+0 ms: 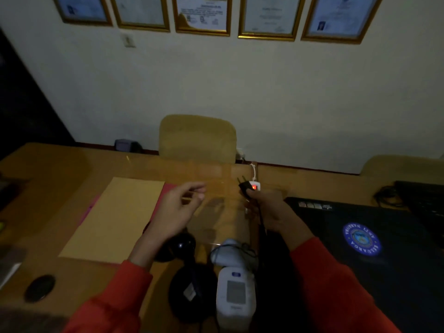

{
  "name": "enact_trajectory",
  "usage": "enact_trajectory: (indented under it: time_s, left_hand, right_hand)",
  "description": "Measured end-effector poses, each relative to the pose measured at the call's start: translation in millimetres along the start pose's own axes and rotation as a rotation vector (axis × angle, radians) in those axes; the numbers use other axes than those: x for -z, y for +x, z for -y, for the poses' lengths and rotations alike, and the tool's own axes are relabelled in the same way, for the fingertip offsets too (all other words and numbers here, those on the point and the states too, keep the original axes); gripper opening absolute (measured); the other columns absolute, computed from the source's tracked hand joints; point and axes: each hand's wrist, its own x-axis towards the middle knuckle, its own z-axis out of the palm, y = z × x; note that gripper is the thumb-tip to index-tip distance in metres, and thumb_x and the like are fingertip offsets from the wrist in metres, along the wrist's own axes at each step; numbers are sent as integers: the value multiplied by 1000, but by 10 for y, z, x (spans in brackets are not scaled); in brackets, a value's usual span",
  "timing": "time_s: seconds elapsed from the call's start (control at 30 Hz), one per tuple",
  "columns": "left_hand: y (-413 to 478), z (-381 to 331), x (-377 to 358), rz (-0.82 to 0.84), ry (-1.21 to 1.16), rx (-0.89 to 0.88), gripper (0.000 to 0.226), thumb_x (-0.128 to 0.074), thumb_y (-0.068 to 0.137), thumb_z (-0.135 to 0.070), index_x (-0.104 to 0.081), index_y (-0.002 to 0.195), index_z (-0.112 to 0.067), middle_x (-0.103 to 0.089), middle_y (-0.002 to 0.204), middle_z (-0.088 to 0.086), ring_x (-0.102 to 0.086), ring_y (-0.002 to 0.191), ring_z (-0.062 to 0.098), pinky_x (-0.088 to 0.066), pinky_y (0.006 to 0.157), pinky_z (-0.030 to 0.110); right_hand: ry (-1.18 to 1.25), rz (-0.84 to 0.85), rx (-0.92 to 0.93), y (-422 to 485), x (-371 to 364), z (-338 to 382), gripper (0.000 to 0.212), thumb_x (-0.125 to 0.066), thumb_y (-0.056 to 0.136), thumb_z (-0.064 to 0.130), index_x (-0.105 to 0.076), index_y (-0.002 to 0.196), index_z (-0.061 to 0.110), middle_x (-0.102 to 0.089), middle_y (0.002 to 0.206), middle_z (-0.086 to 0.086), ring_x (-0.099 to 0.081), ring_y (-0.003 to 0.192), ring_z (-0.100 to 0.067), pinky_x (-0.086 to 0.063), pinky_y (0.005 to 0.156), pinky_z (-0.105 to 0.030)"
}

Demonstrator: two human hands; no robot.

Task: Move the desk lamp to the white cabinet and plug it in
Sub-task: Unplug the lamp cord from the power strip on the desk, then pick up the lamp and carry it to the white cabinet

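Note:
The black desk lamp (189, 280) stands on the wooden desk (48, 169) close to me, its round base near the front edge and its dome head (179, 246) under my left wrist. My right hand (264, 207) grips the lamp's black plug (243, 186), prongs pointing up and away, with the black cord trailing down from my fist. Just behind the plug lies a white power strip (254, 186) with a red lit switch. My left hand (179, 210) hovers over the desk with fingers loosely apart and nothing in it. No white cabinet is in view.
A white blood pressure monitor (234, 294) with its cuff sits right of the lamp base. A closed black laptop (360, 248) lies at the right, a tan envelope (115, 219) at the left. A yellow chair (197, 138) stands behind the desk against the wall.

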Motion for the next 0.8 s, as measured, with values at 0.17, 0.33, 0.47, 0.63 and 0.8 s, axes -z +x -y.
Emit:
enact_trajectory:
  time_s: [0.17,0.33,0.47,0.63,0.8]
  left_hand:
    - [-780,217,-28,-256,-109,105,19,-55,92,-24,-64,108,-24,-65,106,-14,-55,99,-15,-44,80,14]
    - [-1416,500,-346,-563,-222,337,20,-54,93,-20,-60,90,-38,-61,102,-13,-57,99,9,-41,79,24]
    - [-1483,694,-559,-337,-484,627,16,-50,92,-31,-55,107,-27,-57,118,3,-52,113,25,-43,81,32]
    - [-1238,731,-749,-88,-722,622,89,-60,65,-71,-44,133,-15,-48,136,4,-45,127,25,-40,106,49]
    - [-1062,671,-834,-132,-809,442,76,-49,70,-73,-52,123,-18,-72,109,1,-67,102,26,-59,73,27]
  right_hand:
    - [-12,68,5,-202,28,-258,11,-55,92,17,-65,97,17,-72,78,11,-66,66,-6,-47,49,-19]
    - [1,118,-16,-296,75,-493,12,-54,93,15,-66,97,17,-76,79,8,-69,59,-6,-47,43,-19]
    - [16,154,-16,-346,90,-601,19,-53,94,13,-61,110,8,-76,74,7,-67,53,-6,-48,43,-19]
    - [21,176,-14,-428,103,-687,19,-53,94,13,-64,109,12,-76,75,5,-68,54,-8,-51,49,-19]
    - [-24,133,-13,-503,123,-747,18,-51,95,19,-63,107,14,-77,86,3,-68,63,-12,-48,61,-27]
